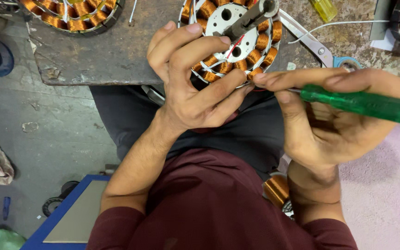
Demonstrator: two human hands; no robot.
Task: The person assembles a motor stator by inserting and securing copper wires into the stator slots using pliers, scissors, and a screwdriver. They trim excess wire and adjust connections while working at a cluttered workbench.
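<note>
Head view shows your left hand (195, 88) gripping the near rim of a round motor stator (230, 39) wound with copper coils, fingers curled over its edge and thumb underneath. That stator sits tilted at the front edge of a worn grey workbench (116, 51), with a grey metal shaft (251, 18) standing out of its pale centre plate. Your right hand (334, 120) is closed around a green-handled screwdriver (362, 103), forefinger stretched along the top; its thin metal shank points left and meets the stator's rim just beside your left fingertips. Exact contact of the tip is hidden by your fingers. Scissors (320, 46) lie on the bench just right of the stator. A second wound stator (72, 14) rests at the bench's far left. Another copper coil (276, 190) shows below your right wrist.
</note>
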